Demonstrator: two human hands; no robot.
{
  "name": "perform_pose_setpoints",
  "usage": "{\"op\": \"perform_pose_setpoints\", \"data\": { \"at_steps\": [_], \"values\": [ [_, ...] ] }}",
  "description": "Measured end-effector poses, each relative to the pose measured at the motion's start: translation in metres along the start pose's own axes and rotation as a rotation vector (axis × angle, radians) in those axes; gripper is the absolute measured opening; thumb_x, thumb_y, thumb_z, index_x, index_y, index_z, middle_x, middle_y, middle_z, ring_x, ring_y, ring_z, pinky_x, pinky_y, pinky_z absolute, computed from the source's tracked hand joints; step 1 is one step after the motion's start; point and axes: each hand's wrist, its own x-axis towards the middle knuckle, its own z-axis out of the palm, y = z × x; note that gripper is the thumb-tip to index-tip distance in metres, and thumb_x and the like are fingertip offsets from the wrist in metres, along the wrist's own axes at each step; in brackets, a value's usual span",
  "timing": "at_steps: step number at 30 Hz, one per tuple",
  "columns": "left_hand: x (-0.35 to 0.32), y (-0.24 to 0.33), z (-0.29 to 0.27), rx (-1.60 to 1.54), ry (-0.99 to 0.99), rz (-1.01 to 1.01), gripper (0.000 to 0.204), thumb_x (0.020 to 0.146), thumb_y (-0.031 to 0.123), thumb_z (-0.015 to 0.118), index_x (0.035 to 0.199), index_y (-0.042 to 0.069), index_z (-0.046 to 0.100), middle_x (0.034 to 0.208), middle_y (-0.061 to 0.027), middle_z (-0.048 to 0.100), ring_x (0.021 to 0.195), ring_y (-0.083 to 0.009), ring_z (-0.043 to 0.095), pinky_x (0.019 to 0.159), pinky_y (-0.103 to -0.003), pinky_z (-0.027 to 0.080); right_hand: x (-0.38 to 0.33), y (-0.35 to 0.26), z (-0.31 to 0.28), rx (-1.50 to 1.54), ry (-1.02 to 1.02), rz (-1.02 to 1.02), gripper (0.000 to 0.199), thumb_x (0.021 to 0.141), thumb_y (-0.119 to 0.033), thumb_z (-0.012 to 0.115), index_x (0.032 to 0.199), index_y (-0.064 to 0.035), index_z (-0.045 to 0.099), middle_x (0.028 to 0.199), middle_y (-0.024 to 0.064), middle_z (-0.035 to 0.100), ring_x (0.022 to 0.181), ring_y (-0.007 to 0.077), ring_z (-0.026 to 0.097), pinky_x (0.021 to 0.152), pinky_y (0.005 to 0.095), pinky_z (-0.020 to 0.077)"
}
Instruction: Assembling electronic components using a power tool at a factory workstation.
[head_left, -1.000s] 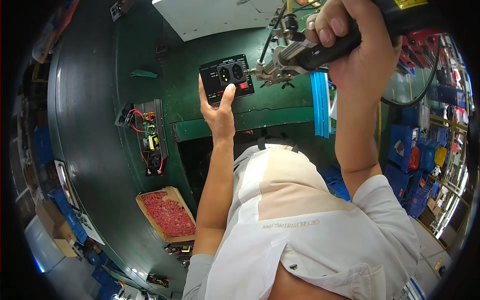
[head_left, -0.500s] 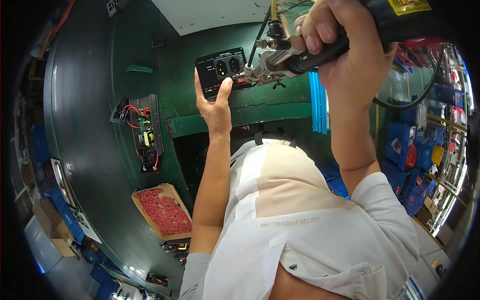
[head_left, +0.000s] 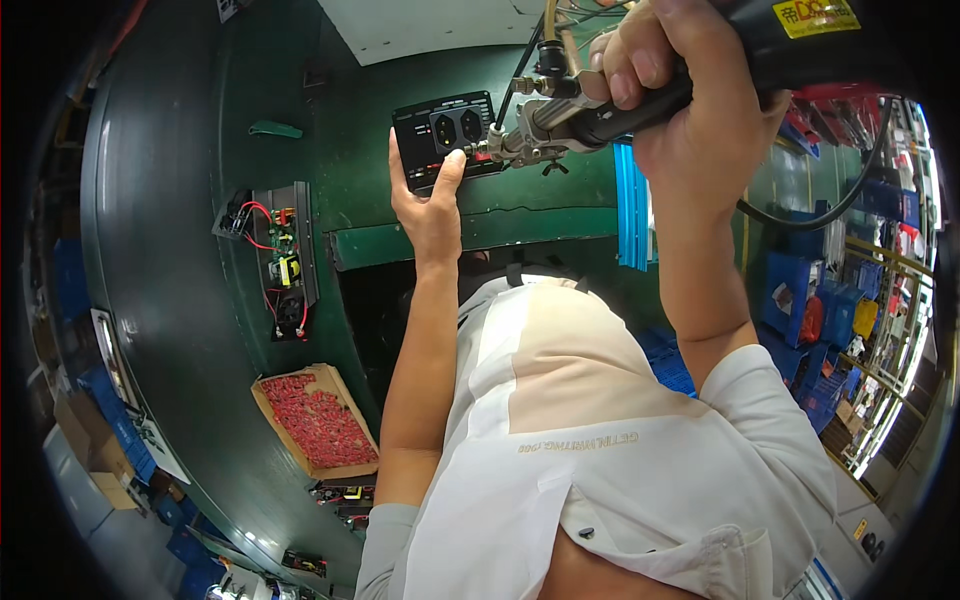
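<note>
The black socket panel [head_left: 448, 142] lies on or just over the green bench [head_left: 350, 185], its face toward the camera and its outline nearly square, slightly tilted, so that its two sockets, side by side, give a clearer axis than its edges do. The key relation is between its lower right part and the metal nose [head_left: 535, 135] of the black-handled tool [head_left: 645, 112]: the nose reaches in from the panel's right, pointing leftward, and its tip overlaps the face beside a partly hidden red piece (whether it touches, I cannot tell). The left hand [head_left: 430, 220] is much the nearer, just below the panel; it is half closed, thumb pressed on the face under the sockets and a finger along the left edge, gripping that corner, with the other fingers out of sight. The right hand [head_left: 705, 110] stands well to the panel's right, fingers curled tightly round the tool's handle, so only the tool bridges the gap. Farther out, light blue ridged pieces [head_left: 630, 210] stand right of the panel and lower, a circuit assembly [head_left: 287, 265] lies to its lower left, and beyond that is a cardboard tray [head_left: 333, 380] of small red pieces [head_left: 312, 425].
</note>
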Motion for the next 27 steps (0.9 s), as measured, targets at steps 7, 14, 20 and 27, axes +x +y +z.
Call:
{"op": "perform_pose_setpoints", "data": {
  "at_steps": [7, 14, 20, 27],
  "values": [
    [0.0, 0.001, 0.001, -0.003, 0.001, 0.008, 0.077, 0.087, 0.007, 0.075, 0.154, 0.0, 0.037, 0.118, -0.008, 0.063, 0.099, -0.0132, 0.063, 0.093, -0.027, 0.052, 0.001, 0.001, 0.001, -0.017, 0.01, 0.02, 0.015, 0.095, -0.001, 0.061, 0.106, -0.0059, 0.052, 0.067, 0.0022, 0.049, 0.049, 0.0112, 0.046, 0.046, 0.0289, 0.0421],
    [-0.001, 0.002, 0.003, 0.013, 0.009, 0.016, 0.077, 0.087, 0.005, 0.074, 0.154, 0.0, 0.037, 0.115, -0.0072, 0.063, 0.096, -0.0122, 0.063, 0.091, -0.026, 0.053, -0.01, -0.001, 0.005, -0.1, -0.03, 0.006, 0.013, 0.096, -0.007, 0.061, 0.104, -0.0058, 0.052, 0.066, 0.0009, 0.048, 0.048, 0.0111, 0.046, 0.046, 0.0285, 0.0428],
    [-0.004, 0.008, 0.006, 0.034, 0.029, 0.045, 0.079, 0.086, 0.007, 0.074, 0.154, 0.0, 0.036, 0.115, -0.0085, 0.064, 0.096, -0.0131, 0.064, 0.09, -0.027, 0.054, -0.006, 0.018, -0.015, -0.058, -0.29, -0.212, 0.01, 0.098, -0.004, 0.057, 0.108, -0.0032, 0.058, 0.061, 0.0043, 0.05, 0.048, 0.0147, 0.048, 0.047, 0.0337, 0.0457],
    [-0.003, 0.004, 0.004, -0.096, 0.02, 0.012, 0.08, 0.086, 0.008, 0.075, 0.155, 0.001, 0.035, 0.122, -0.0114, 0.063, 0.101, -0.0155, 0.065, 0.094, -0.029, 0.054, -0.003, 0.025, -0.025, 0.001, -0.545, -0.288, 0.013, 0.098, -0.002, 0.052, 0.11, -0.0054, 0.056, 0.058, 0.0012, 0.046, 0.047, 0.0133, 0.045, 0.048, 0.0317, 0.045]
  ]
}}
